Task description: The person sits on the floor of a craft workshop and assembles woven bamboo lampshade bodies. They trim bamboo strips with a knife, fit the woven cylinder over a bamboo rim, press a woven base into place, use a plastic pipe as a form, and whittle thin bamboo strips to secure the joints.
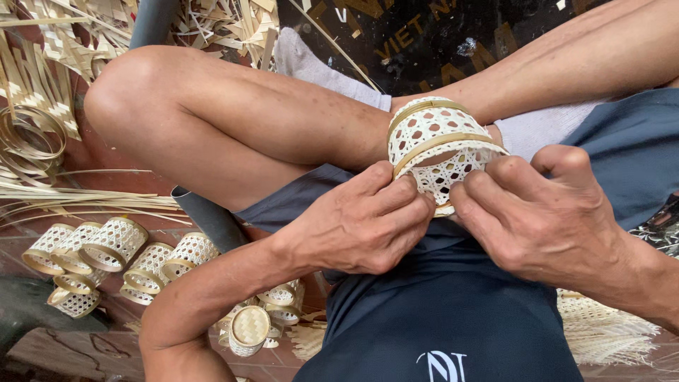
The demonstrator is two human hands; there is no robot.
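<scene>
At the far left, loose bamboo strips (42,191) lie spread across the floor (92,339), with a coiled hoop of strip (28,138) beside them and scraps of woven matting (56,42) further off. Nearer, a cluster of small finished woven baskets (106,255) lies tipped on its sides, pale open lattice with tan rims, the pieces touching one another. A little to the right and nearer still, one small basket with a closed woven lid (250,329) sits among a few more.

A bent bare knee (141,92) rises above these, the leg running right toward the person's lap, which is covered by dark blue shorts (438,318).

The left hand (368,219) is curled, its fingers folded against the lower left edge of an open-weave basket (435,145), gripping its rim. That basket rests at the centre right of the scene, on the lap against the inner leg, turned mouth-down toward the hands, with two tan bamboo bands ringing its white lattice wall.

The right hand (541,212) grips the same basket from the right, knuckles bent, fingertips pressed into the lower edge and thumb raised. Both hands nearly meet beneath it.

At the near right, a fringe of pale woven matting (608,332) shows below the right forearm.
</scene>
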